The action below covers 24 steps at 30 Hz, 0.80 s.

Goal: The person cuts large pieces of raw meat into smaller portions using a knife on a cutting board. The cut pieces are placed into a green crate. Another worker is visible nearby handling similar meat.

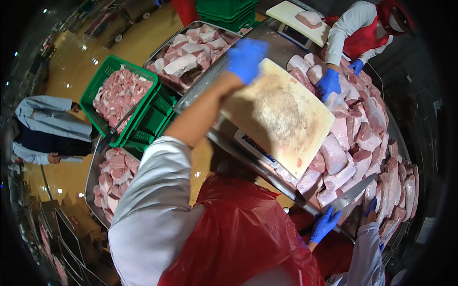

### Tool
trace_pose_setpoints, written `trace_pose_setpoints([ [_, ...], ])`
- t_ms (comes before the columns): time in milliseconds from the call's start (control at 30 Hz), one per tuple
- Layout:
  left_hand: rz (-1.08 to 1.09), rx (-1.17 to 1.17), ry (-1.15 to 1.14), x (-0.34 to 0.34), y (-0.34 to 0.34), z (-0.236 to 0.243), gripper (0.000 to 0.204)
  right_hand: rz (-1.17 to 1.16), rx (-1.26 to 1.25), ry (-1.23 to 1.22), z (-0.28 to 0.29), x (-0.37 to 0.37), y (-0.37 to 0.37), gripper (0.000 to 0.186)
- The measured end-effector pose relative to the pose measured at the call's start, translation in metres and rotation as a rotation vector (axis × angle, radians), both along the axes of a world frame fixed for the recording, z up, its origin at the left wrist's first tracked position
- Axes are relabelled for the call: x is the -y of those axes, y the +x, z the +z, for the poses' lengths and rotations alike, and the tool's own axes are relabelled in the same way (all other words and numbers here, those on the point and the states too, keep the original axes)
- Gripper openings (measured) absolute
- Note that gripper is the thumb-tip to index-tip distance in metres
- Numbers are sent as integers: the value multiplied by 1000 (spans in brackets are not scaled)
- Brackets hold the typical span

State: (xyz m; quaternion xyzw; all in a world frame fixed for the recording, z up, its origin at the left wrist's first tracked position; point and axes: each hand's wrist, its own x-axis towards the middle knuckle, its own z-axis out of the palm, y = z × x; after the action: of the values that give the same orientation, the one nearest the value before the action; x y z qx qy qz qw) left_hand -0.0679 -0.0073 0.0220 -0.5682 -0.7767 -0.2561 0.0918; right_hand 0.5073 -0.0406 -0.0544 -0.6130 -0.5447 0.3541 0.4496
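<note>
My left hand [247,59], in a blue glove, is raised over the far left edge of the white cutting board [286,117]. Motion blurs its fingers, and no object shows in it. Dark stains mark the board, which rests on a scale [255,145]. To the lower right, my right hand [326,225], also gloved blue, is at the near table edge, closed at the base of a wide-bladed knife [355,193]. The handle is mostly hidden. The blade points right, against a large pile of pale pink meat cuts [350,138].
Across the table a co-worker's gloved hand [329,84] touches the pile. Another co-worker's sleeve [368,248] is close on my right. Left of the table stand a metal bin of meat [188,55] and a green crate [88,90] of trimmings. A person in a pale coat [52,112] stands farther left.
</note>
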Motion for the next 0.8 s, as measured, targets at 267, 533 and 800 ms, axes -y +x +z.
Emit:
trace_pose_setpoints([
  [267,-696,117,-400,-145,305,-17,60,197,154,152,30,-2,-23,25],
  [533,-891,-200,-607,-198,390,-99,114,89,180,-13,-7,61,20,14],
  [800,-944,-320,-572,-202,395,-104,136,-55,143,-148,-17,87,56,17],
])
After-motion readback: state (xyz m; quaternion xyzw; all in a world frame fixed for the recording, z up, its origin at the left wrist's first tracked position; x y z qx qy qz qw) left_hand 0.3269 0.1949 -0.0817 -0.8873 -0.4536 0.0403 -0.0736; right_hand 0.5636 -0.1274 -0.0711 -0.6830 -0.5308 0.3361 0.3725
